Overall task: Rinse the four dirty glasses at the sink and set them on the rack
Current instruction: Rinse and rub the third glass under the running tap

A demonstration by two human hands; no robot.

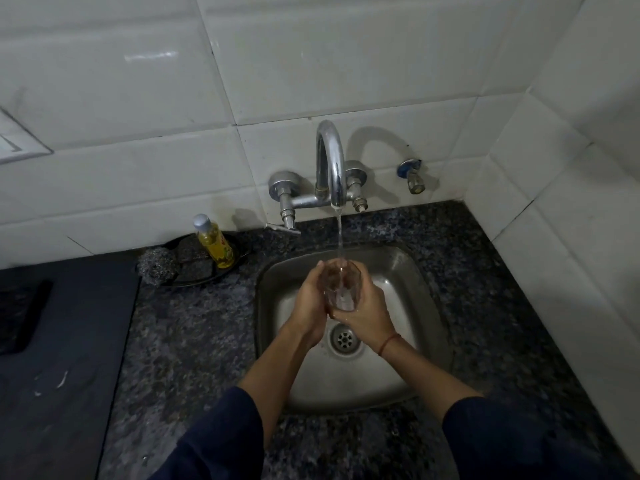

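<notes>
A clear drinking glass (341,284) is held upright over the steel sink (408,271), its mouth under the running stream from the chrome tap (330,161). My left hand (308,299) wraps its left side. My right hand (363,308) cups its right side and base. Water falls into the glass. No other glasses and no rack are in view.
A yellow soap bottle (214,245) stands in a dark dish with scrub pads and a steel scourer (157,266) left of the sink. A dark stovetop (59,341) fills the left. The speckled granite counter (194,334) surrounds the sink. A small wall valve (412,176) sits right of the tap.
</notes>
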